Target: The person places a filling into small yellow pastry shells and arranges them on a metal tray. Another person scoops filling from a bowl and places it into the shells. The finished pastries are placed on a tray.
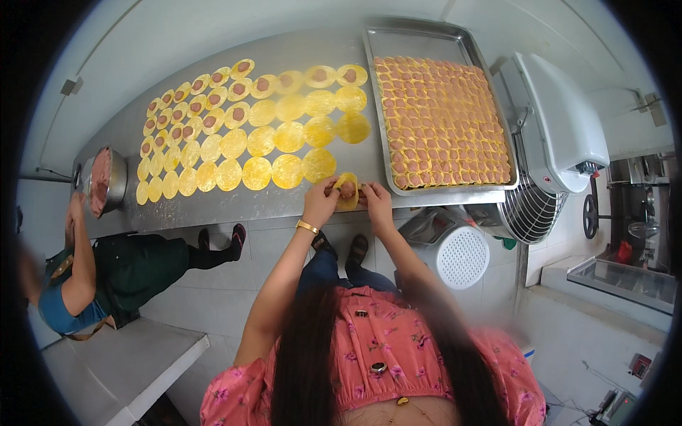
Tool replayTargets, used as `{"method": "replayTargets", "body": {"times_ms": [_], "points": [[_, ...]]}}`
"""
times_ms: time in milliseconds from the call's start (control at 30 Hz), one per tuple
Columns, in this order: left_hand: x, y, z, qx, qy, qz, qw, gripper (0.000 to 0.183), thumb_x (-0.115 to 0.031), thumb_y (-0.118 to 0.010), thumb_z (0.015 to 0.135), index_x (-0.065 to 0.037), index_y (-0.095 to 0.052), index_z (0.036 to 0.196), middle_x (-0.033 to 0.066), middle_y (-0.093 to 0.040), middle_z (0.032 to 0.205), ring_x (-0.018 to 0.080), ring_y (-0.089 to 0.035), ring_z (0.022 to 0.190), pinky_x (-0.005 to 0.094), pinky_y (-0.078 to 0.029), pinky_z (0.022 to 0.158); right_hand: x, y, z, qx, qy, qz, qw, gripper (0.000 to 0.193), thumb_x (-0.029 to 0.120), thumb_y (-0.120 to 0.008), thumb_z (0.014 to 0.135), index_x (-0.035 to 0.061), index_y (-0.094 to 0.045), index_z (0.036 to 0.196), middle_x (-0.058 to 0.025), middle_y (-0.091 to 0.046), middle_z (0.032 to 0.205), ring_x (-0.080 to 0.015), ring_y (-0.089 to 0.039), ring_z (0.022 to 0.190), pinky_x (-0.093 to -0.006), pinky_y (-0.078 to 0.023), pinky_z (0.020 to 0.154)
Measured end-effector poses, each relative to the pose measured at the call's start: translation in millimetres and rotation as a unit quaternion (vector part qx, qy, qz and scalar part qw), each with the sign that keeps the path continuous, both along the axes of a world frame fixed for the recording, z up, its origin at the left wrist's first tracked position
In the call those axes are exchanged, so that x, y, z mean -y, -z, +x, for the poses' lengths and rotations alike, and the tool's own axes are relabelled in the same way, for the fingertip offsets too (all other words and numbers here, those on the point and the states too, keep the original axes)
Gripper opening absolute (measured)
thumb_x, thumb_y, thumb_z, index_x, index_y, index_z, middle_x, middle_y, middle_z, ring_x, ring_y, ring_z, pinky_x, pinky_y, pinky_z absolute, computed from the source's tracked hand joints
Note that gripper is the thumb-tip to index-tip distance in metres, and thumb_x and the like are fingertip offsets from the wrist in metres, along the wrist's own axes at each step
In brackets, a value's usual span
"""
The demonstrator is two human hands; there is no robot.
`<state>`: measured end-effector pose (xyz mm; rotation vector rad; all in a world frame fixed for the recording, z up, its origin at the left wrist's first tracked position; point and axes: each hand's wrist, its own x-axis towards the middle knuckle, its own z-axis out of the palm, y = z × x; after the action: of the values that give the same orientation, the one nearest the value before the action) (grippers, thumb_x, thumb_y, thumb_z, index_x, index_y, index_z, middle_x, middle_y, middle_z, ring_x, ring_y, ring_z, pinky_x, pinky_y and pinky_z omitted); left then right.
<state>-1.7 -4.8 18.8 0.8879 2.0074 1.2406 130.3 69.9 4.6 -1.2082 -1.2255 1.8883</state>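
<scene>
I see the left hand [321, 201] and right hand [377, 202] pinching a yellow wrapper [347, 204]. It curves around round pinkish filling [347, 189].

A coral-pink blouse [419, 348] with a flower print has puffed sleeves [231, 390], dark buttons [378, 368] and a gathered neckline. A gold-coloured band [307, 226], perhaps a watch, circles the left wrist [315, 215]; also worn: a pendant necklace [403, 401], blue jeans [321, 275], dark sandals [359, 248].

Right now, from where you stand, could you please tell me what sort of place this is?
Probably a commercial food kitchen: a metal table holds rows of round yellow wrappers, a metal tray is packed with filled ones, and what looks like a large mixer stands to the right.
</scene>
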Motion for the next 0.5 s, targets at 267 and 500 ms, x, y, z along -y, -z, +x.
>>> {"method": "replayTargets", "body": {"times_ms": [267, 500], "points": [[0, -6, -9, -0.069, 0.028, -0.036, 0.997, 0.023, -0.009, -0.058, 0.081, 0.001, -0.064, 0.101, 0.0157, -0.067, 0.086, 0.0220, -0.067, 0.080, 0.0313, -0.051, 0.071, -13, -4, -5, 0.129, -0.058, 0.090, 0.986, 0.016, 0.006, -0.056, 0.085, -0.0023, -0.061, 0.098, -0.0034, -0.063, 0.086, -0.0086, -0.057, 0.074, -0.0216, -0.046, 0.067], [6, -2, -22, 0.392, -0.037, 0.006, 0.919, 0.030, -0.006, -0.053, 0.086, 0.001, -0.057, 0.115, 0.0092, -0.063, 0.104, 0.0169, -0.063, 0.092, 0.0285, -0.051, 0.080, 0, -3, -5, -0.055, -0.002, 0.002, 0.998, 0.023, -0.003, -0.053, 0.083, -0.0033, -0.060, 0.106, -0.0036, -0.063, 0.088, -0.0105, -0.059, 0.082, -0.0232, -0.048, 0.075]]}}
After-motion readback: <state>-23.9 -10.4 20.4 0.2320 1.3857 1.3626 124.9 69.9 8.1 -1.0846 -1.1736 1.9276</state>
